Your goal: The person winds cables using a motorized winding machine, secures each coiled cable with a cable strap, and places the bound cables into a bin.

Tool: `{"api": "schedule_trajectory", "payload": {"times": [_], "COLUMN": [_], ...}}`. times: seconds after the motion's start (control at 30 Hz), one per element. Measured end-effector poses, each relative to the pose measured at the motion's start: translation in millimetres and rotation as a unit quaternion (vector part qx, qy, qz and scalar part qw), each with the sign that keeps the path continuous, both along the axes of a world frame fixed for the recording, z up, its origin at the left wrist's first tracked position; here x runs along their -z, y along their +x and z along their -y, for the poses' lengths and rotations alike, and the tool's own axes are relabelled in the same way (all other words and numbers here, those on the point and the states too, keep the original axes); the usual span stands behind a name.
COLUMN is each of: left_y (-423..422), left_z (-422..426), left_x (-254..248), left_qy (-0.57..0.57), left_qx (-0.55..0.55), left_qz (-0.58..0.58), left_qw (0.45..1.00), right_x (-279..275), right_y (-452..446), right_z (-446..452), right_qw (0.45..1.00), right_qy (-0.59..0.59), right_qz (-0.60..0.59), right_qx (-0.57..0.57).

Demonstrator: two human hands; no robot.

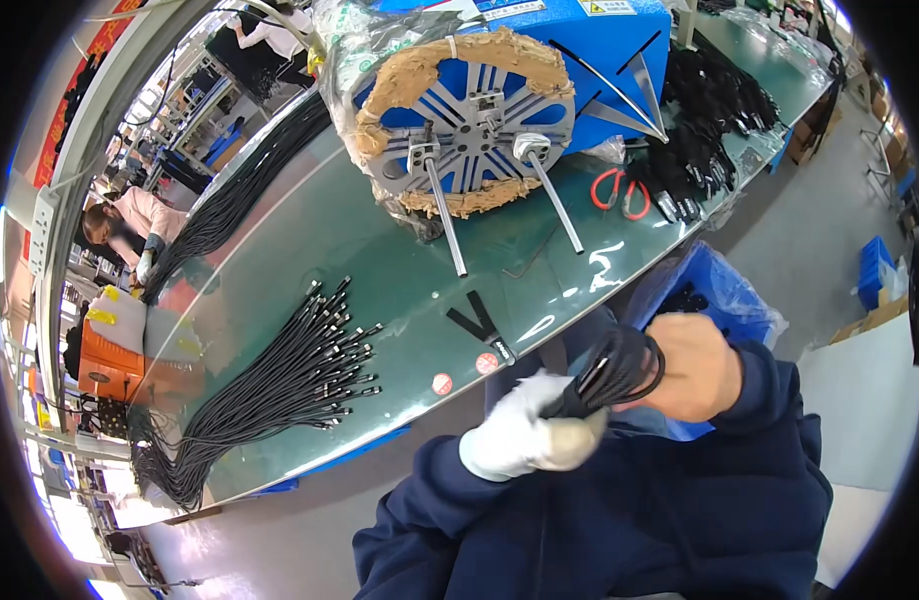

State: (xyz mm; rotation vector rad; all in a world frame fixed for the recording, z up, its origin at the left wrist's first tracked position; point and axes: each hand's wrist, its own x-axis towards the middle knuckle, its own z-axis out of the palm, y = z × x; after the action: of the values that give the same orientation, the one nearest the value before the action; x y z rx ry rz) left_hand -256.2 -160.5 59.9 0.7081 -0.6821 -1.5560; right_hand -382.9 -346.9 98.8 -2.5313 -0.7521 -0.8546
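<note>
In front of my body I hold a coiled black cable [617,372]. My left hand [532,428], in a white glove, is closed round one end of the coil. At the coil's other end my right hand [692,368], bare, has its fingers curled against the loops; its fingertips are partly hidden. Black strap pieces [477,318] with a white-printed end lie near the table edge, just beyond my left hand. A large fan of black cables [280,375] with metal plug ends is spread across the green table [400,270].
A winding machine [480,125] with two protruding rods stands at the back. Red-handled scissors [620,193] and bundled cables [700,110] lie right of it. Below the table edge is a plastic-lined blue bin [725,290]. A co-worker [130,230] handles cables at the far left.
</note>
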Motion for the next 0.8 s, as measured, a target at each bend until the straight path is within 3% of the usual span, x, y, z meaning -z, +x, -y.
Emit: {"api": "schedule_trajectory", "payload": {"times": [0.03, 0.07, 0.13, 0.17, 0.2, 0.27, 0.37, 0.47, 0.5, 0.57, 0.6, 0.67, 0.73, 0.77, 0.8], "left_y": [-2.6, -2.6, -5.0, -6.0, -4.7, -3.4, -12.1, -9.2, -7.6, -8.7, -8.4, -15.3, -26.4, -23.5, -22.4], "left_z": [-1.3, 1.3, 10.0, 16.1, 21.2, 28.8, 18.0, 17.4, 17.2, 22.3, 26.1, 29.5, 29.7, 31.2, 28.7], "left_x": [-0.1, 2.3, 8.3, 7.8, 13.2, 32.5, 20.2, 30.0, 30.7, 39.8, 48.5, 74.7, 62.1, 48.2, 50.3], "left_qy": [0.078, 0.064, 0.04, 0.032, -0.057, -0.152, 0.106, 0.099, 0.107, -0.005, -0.063, -0.121, -0.03, 0.088, 0.046], "left_qx": [-0.01, -0.046, -0.111, -0.131, -0.171, -0.198, -0.129, -0.122, -0.105, -0.193, -0.232, -0.335, -0.367, -0.262, -0.293], "left_qz": [-0.038, 0.093, 0.341, 0.372, 0.454, 0.455, 0.188, 0.062, 0.106, 0.333, 0.441, 0.647, 0.688, 0.673, 0.682], "left_qw": [0.996, 0.993, 0.933, 0.918, 0.873, 0.855, 0.968, 0.986, 0.983, 0.923, 0.865, 0.675, 0.626, 0.686, 0.668], "right_x": [13.0, 24.6, 33.2, 33.3, 32.5, 29.6, 44.0, 57.7, 61.6, 63.6, 63.6, 74.7, 82.3, 85.8, 84.6], "right_y": [-3.2, -5.3, -8.0, -6.6, -5.4, -2.6, 8.8, 2.5, 3.8, -1.2, -2.3, 1.8, 8.6, 12.5, 14.5], "right_z": [-6.5, -12.3, -16.8, -16.0, -16.0, -13.1, -2.9, -9.1, -13.0, -18.5, -20.5, -24.8, -29.1, -31.0, -31.6], "right_qw": [0.999, 0.998, 0.995, 0.994, 0.993, 0.995, 0.994, 0.99, 0.988, 0.985, 0.983, 0.972, 0.961, 0.954, 0.955], "right_qy": [0.015, 0.03, 0.053, 0.06, 0.067, 0.051, 0.067, 0.052, 0.073, 0.068, 0.064, 0.085, 0.103, 0.122, 0.153], "right_qz": [0.015, 0.028, 0.019, 0.016, 0.015, 0.004, 0.021, 0.016, 0.043, 0.029, 0.025, 0.032, 0.026, 0.017, 0.001], "right_qx": [0.027, 0.053, 0.084, 0.093, 0.101, 0.089, 0.079, 0.129, 0.13, 0.158, 0.172, 0.215, 0.257, 0.272, 0.256]}}
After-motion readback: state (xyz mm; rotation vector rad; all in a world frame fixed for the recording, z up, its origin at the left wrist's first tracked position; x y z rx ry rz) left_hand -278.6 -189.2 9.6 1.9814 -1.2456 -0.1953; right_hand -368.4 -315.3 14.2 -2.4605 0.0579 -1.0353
